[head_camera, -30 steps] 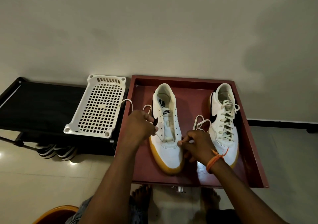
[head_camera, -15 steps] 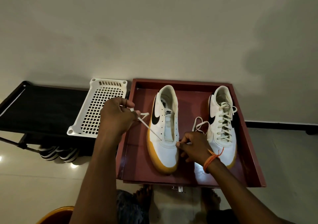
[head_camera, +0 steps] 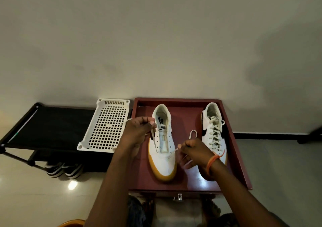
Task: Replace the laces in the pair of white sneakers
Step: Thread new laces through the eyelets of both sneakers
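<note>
Two white sneakers with gum soles stand in a dark red tray [head_camera: 240, 150]. The left sneaker [head_camera: 163, 158] has a cream lace [head_camera: 154, 136] through only its lowest eyelets. My left hand [head_camera: 139, 130] pinches one end of that lace beside the shoe's left side. My right hand [head_camera: 195, 150], an orange band at the wrist, pinches the other end just right of the shoe's toe end. A loop of lace [head_camera: 193, 133] stands above that hand. The right sneaker [head_camera: 213, 130] is fully laced.
A white plastic grid basket [head_camera: 106, 127] lies left of the tray on a black rack [head_camera: 52, 127]. Dark striped shoes [head_camera: 64, 170] sit under the rack. A wall rises behind. My bare feet show below the tray's front edge.
My left hand has come back in from over the basket to the left sneaker's side, still holding the lace. My right hand has shifted slightly right, drawing its lace end out.
</note>
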